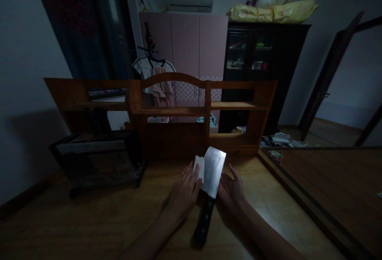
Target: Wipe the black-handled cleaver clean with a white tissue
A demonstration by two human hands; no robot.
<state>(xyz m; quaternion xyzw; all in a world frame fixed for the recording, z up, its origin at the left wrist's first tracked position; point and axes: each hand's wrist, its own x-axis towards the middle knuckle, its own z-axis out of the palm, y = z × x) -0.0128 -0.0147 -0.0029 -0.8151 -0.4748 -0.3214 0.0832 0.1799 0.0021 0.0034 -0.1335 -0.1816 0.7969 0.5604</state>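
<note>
The left hand (184, 190) grasps a white tissue (199, 168) beside the cleaver (214, 170), which is between both hands over the wooden surface (113, 220). Whether the right hand (232, 190) grips it cannot be told.

The wide silver metal knife (214, 170) is between the left hand (183, 191) and right hand (232, 191), in front of the brown wooden shelf (171, 111).
</note>
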